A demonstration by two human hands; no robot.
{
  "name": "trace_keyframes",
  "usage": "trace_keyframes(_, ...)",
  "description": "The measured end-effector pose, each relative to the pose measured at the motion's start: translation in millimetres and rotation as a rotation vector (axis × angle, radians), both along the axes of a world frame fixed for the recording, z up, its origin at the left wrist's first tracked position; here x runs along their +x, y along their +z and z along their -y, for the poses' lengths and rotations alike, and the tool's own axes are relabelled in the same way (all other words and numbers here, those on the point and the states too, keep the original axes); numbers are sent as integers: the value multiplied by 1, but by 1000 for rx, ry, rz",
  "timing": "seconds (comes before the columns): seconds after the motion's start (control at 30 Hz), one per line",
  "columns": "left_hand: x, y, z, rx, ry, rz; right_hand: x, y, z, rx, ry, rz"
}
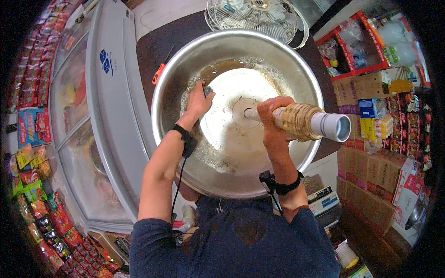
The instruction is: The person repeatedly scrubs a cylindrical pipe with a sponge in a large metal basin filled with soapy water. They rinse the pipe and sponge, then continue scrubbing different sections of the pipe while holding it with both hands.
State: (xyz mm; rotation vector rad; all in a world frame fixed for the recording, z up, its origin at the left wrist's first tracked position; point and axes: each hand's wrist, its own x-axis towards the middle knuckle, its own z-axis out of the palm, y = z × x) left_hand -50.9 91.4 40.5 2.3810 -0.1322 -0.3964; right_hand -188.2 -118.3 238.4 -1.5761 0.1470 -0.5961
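Note:
A large steel basin [160, 111] holds brownish, foamy water. In it lies the white round base of a fan stand [222, 125], with its pole [330, 126] tilted up toward the right. The pole's middle is wrapped in a yellowish-brown, ridged covering. My right hand [273, 120] is closed around the pole just above the base. At the base's left edge, my left hand [199, 99] presses down with its fingers over a small grey scrubbing pad [208, 90]. Most of that pad is hidden under the fingers.
A fan head with a wire grille [259, 21] lies behind the basin on the dark table [162, 34]. An orange-handled screwdriver [158, 74] is left of the basin. A glass-topped freezer [111, 111] stands at left; cardboard boxes [366, 169] are stacked at right.

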Motion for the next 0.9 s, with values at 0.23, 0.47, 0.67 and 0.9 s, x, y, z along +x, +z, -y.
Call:
trace_keyframes(0.23,18,-18,21,176,-157,310,10,-8,-11,90,-55,-14)
trace_keyframes(0.47,-40,-31,-37,246,-269,-64,5,-13,-13,-9,-7,-30)
trace_keyframes(0.67,43,-34,40,152,-158,254,5,-19,16,-155,252,-71)
trace_keyframes(0.9,-9,-25,12,305,-235,117,11,-66,31,35,461,-463)
